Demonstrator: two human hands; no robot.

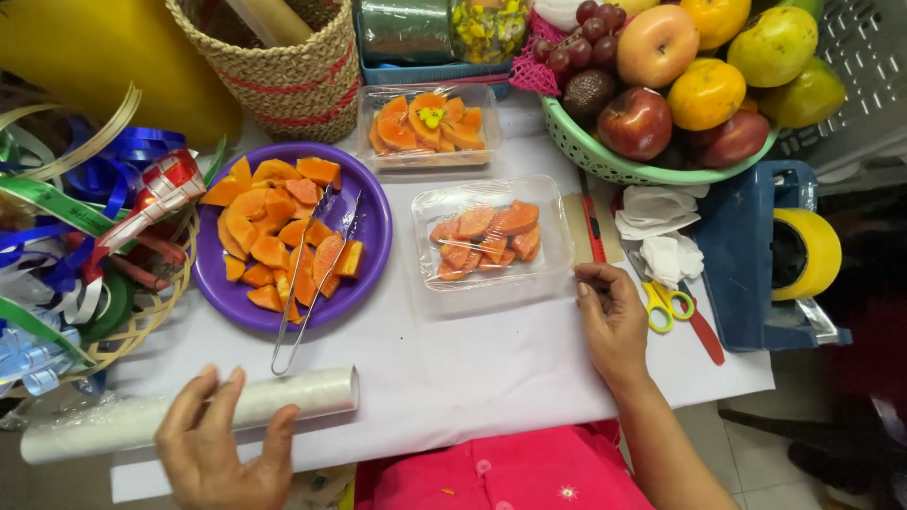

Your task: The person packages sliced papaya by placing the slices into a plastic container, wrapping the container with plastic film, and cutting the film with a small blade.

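My left hand [222, 444] rests on a roll of clear cling film [189, 406] lying along the near table edge. My right hand [612, 321] lies flat on the white table cover [472, 368], its fingertips touching the film edge beside a clear plastic tray of papaya slices [491, 236] covered with film. A purple plate of papaya pieces [293, 236] sits left of the tray, with metal tongs [312, 283] laid across it. A second wrapped papaya tray [427, 125] stands behind.
A green bowl of fruit [680, 85] stands back right. A blue tape dispenser with yellow tape [775, 250], scissors [666, 302], a red cutter [593, 227] and tissues [661, 231] lie right. Ribbons in a basket [85, 246] fill the left; a woven basket [283, 66] stands behind.
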